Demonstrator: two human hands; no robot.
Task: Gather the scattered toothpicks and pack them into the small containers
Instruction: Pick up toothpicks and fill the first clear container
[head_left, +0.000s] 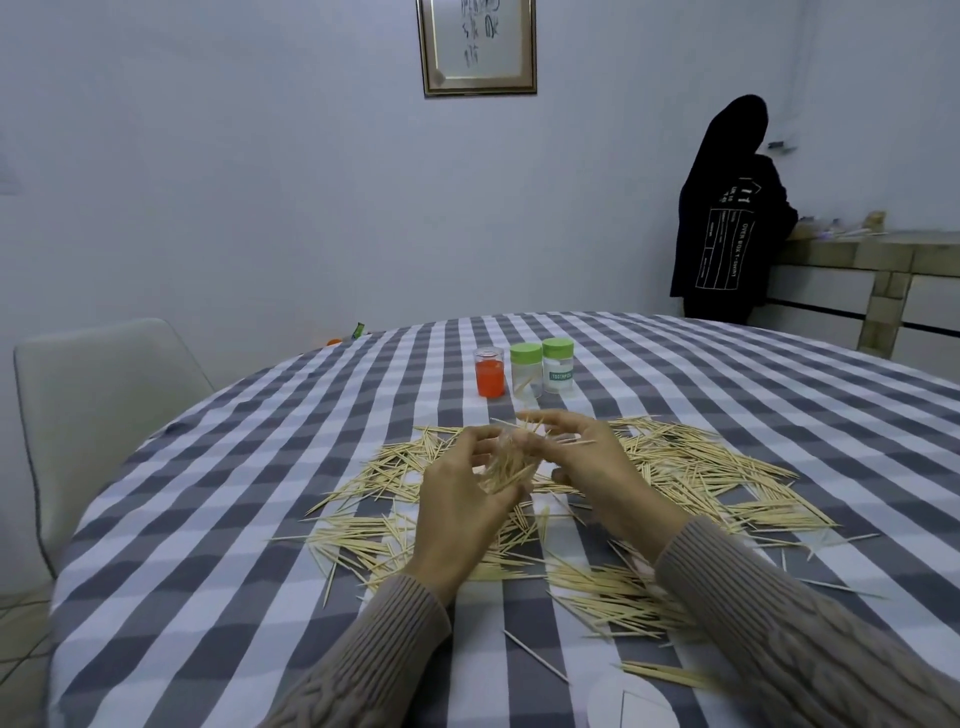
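You sat at a round table (208, 545) under a grey-and-white checked cloth, and most of what lay on it was the spread of loose toothpicks (691, 467), fanned out around and beneath your hands and trailing toward your right sleeve. Almost none of that heap looked packed yet, so I judge the task was at its early, gathering stage.

Your left hand (457, 509) was curled, fingers closed around a ragged bundle of toothpicks (506, 470) held just above the heap. Your right hand (576, 452) met it from the other side, fingers partly spread, tips touching the upper ends of the bundle as if squaring it; a few sticks poked out crooked.

Beyond the heap, well apart from your hands, stood three small containers in a row: an orange jar (489, 372), a green-lidded clear jar (525, 370) with a few sticks inside, and a green-lidded labelled jar (558, 365). All three looked capped.

The next move likely called for aligning the bundle, then freeing one hand to open a jar.
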